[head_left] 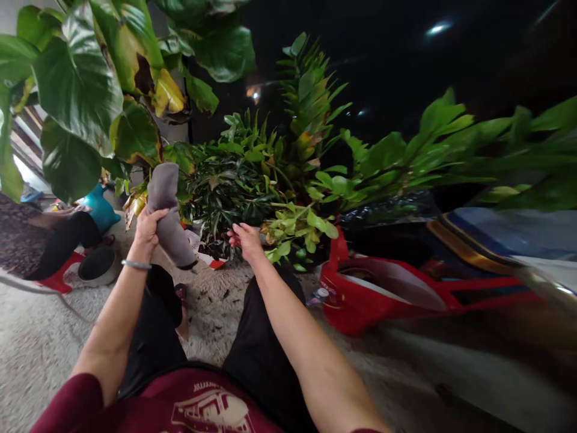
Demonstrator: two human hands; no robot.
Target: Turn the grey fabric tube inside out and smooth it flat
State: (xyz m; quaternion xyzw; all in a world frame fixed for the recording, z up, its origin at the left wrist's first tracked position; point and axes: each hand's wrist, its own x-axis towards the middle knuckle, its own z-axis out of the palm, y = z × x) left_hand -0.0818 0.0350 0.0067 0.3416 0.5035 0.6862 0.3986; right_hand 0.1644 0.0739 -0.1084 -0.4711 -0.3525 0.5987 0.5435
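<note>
My left hand (148, 230) is wrapped round a folded grey cloth (164, 213), which hangs above and below the fingers. Large heart-shaped leaves (76, 78) spread above this hand, some of them yellow and brown. My right hand (246, 239) reaches to the low potted plants, its fingers curled together beside narrow dark leaves (220, 192). Anything pinched in those fingers is too small to make out. Just right of that hand is a lighter green leafy plant (306, 222).
A red bag (351, 294) stands open on the right, near a blue-and-gold item (478, 234). At left, another person (31, 240) sits on a red stool (61, 273) by a grey pot (99, 266). Soil bits lie on the concrete floor (216, 325). Behind the plants is dark glossy glass.
</note>
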